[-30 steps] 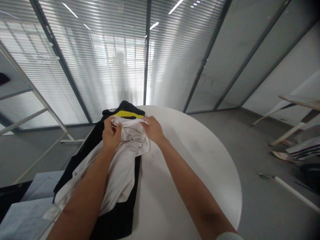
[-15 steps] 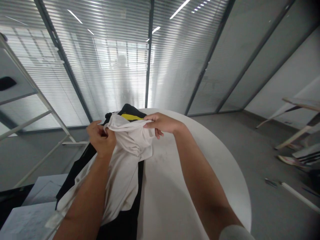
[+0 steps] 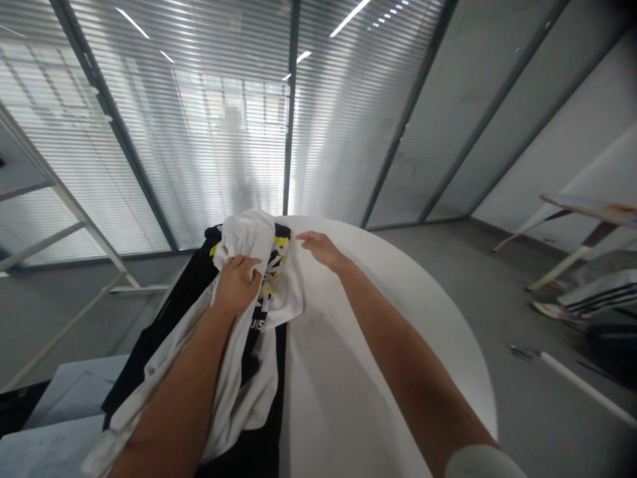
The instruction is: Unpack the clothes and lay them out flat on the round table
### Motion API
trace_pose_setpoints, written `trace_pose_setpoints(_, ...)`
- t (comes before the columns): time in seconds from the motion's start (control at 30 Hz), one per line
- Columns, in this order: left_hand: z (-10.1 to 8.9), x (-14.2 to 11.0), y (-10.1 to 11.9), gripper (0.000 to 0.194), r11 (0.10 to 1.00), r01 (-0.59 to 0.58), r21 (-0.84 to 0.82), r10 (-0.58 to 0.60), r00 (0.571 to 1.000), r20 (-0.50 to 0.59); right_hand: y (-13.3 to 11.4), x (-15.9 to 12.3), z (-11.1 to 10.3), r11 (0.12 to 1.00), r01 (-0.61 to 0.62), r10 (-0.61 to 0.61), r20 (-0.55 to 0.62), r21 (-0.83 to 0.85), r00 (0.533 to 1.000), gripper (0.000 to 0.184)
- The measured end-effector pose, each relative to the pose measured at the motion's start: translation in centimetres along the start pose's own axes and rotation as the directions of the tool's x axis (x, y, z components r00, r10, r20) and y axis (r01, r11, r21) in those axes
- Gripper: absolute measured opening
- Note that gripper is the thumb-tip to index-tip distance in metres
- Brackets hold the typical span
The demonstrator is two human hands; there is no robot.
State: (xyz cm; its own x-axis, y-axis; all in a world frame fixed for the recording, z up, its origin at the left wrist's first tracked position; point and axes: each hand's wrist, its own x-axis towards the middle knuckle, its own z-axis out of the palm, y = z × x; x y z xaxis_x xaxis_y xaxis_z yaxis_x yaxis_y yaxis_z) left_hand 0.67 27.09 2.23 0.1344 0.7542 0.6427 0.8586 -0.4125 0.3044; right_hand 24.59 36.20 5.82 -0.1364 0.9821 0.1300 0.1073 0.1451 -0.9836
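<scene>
A white T-shirt (image 3: 251, 232) with a black and yellow print (image 3: 273, 269) lies partly folded over a black garment (image 3: 194, 292) on the left side of the round table. My left hand (image 3: 237, 284) is on the shirt's upper part, its fingers bent round a fold of the white cloth. To the right, my right hand (image 3: 321, 249) hovers over the tabletop, just off the shirt's edge. Its fingers point left, apart and with nothing in them. The left forearm covers part of the shirt's lower portion.
The white round table (image 3: 378, 332) has a curved edge on the right. A white metal frame (image 3: 70, 206) stands at left, beside papers (image 3: 64, 398) lower down. Blinds behind glass (image 3: 199, 133) line the far side. A wooden-topped table (image 3: 582, 206) is at right.
My right hand has let go of the shirt and drawn off to the right. My left hand has moved right and down over the cloth. More of the black and yellow print shows.
</scene>
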Motion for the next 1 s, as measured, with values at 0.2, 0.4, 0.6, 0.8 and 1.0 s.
trace_pose_setpoints(0.2, 0.6, -0.2, 1.2, 0.031, 0.999, -0.052, -0.006, 0.052, 0.989, 0.135, 2.5, -8.2, -7.2, 0.93, 0.103, -0.054, 0.146, -0.352, 0.988, 0.024)
trace_pose_setpoints(0.4, 0.3, -1.7, 7.9, 0.033, 0.96, -0.252, -0.125, 0.272, 0.945, 0.183, 3.4, -16.0, -10.3, 0.704, 0.16, -0.146, 0.079, -0.692, 0.986, 0.044)
trace_pose_setpoints(0.6, 4.7, -5.1, 13.4, 0.055, 0.938, -0.33, -0.105, 0.346, 0.867, 0.359, 5.9, -19.6, -9.4, 0.362, 0.153, -0.105, 0.123, -0.919, 0.987, 0.064)
trace_pose_setpoints(0.8, 7.6, -6.6, 12.1, 0.064, 0.952, -0.305, 0.0, 0.258, 0.806, 0.533, 8.1, -20.2, -8.3, 0.244, 0.164, -0.041, 0.159, -0.956, 0.986, 0.064)
trace_pose_setpoints(1.0, 7.2, -6.3, 12.2, 0.066, 0.955, -0.297, 0.007, 0.239, 0.784, 0.572, 8.3, -20.0, -8.6, 0.184, 0.158, -0.017, 0.158, -0.97, 0.987, 0.067)
